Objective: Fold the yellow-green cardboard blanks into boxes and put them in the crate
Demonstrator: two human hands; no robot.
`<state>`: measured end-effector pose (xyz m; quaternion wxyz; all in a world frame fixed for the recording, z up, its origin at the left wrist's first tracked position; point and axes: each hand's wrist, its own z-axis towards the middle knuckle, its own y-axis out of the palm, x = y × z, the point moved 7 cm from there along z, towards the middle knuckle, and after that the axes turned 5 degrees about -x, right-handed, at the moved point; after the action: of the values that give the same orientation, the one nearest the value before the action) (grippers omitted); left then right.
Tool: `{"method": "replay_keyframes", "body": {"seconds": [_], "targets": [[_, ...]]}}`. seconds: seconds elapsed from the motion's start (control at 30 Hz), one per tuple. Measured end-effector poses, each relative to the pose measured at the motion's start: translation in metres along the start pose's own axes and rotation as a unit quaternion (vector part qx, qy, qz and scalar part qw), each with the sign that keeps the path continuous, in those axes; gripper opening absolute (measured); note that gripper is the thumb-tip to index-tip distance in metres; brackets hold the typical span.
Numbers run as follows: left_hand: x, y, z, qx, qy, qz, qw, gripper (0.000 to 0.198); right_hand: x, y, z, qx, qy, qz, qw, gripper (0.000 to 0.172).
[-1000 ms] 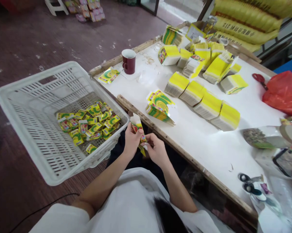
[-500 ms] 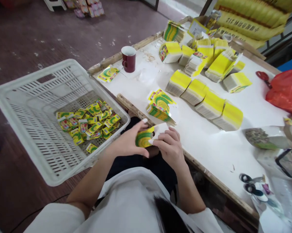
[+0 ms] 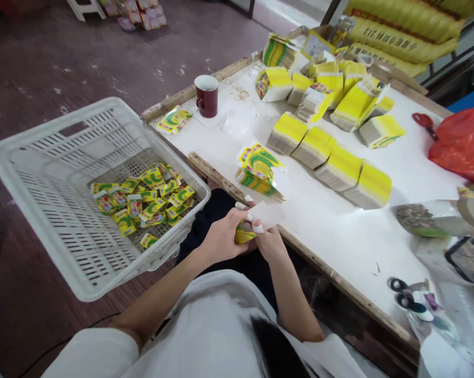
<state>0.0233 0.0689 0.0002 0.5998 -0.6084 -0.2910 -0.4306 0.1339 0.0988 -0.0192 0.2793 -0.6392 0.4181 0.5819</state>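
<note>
My left hand (image 3: pixel 221 239) and my right hand (image 3: pixel 269 242) are both closed on one small yellow-green printed carton (image 3: pixel 256 223), held over my lap at the table's near edge. Its white inner side faces up. Just beyond it on the white table (image 3: pixel 339 236) lies a small pile of flat yellow-green cartons (image 3: pixel 258 170). To my left a white plastic basket (image 3: pixel 35 210) holds several folded yellow-green cartons (image 3: pixel 142 202).
Rows of stacked yellow flat cartons (image 3: pixel 331 163) cover the table's middle and far side. A dark red mug (image 3: pixel 206 95) stands at the far left corner. A red plastic bag (image 3: pixel 460 144) and scissors (image 3: pixel 408 299) lie to the right.
The carton was turned and folded between my hands: upright a second ago, then flat with its printed face showing, now lower and closer with the white side up.
</note>
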Motion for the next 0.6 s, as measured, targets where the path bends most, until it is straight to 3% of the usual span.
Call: {"method": "replay_keyframes", "body": {"seconds": [0.1,0.2,0.3,0.37,0.47,0.6], "targets": [[-0.005,0.005,0.002,-0.035,-0.030,-0.007,0.999,0.065,-0.008,0.000,-0.007,-0.015,-0.064,-0.097,0.993,0.074],[-0.008,0.003,0.004,0.005,-0.029,-0.004,1.000,0.082,-0.007,-0.004,-0.013,0.010,-0.091,-0.194,0.977,0.056],[-0.008,-0.007,0.002,0.069,-0.023,0.033,0.997,0.074,-0.003,-0.019,-0.016,0.089,-0.104,-0.206,0.969,0.051],[-0.009,-0.013,0.001,0.065,-0.025,0.044,0.997,0.065,-0.003,-0.024,-0.016,0.110,-0.127,-0.231,0.958,0.056],[-0.009,-0.023,0.000,0.050,-0.015,0.050,0.997,0.053,-0.008,-0.019,-0.014,0.046,-0.170,-0.307,0.935,0.057],[-0.007,-0.036,0.003,0.036,-0.003,0.072,0.997,0.054,-0.020,-0.025,-0.011,-0.046,-0.151,-0.345,0.925,0.031]]}}
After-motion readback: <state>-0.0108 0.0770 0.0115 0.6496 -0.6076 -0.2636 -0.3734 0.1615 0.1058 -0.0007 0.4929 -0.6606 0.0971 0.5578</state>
